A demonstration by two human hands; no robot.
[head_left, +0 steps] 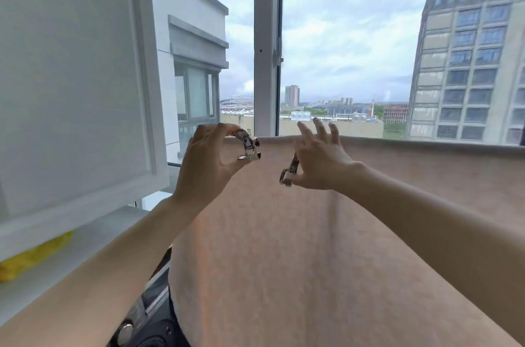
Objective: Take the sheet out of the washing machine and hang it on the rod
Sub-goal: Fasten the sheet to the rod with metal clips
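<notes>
So the sheet (326, 233) is hanging over the rod already, beige fabric draping down from a straight top fold that's running across in front of the window (268, 42). The rod itself is hiding under the fold, so I can't actually see it.

The left hand (204, 162) is pinching a metal clip (248, 147) between thumb and fingertips, holding it right at the sheet's top-left corner, with the clip's mouth sitting at the edge of the fabric. The right hand (318, 159) is pinching a second clip (289, 172) between thumb and forefinger, lower down against the front of the sheet, while its other fingers are spreading up past the top fold.

A white cabinet (74, 85) is hanging on the left with something yellow (31, 258) sitting beneath it. A dark machine (147, 318) is peeking out bottom left, partly behind the sheet.
</notes>
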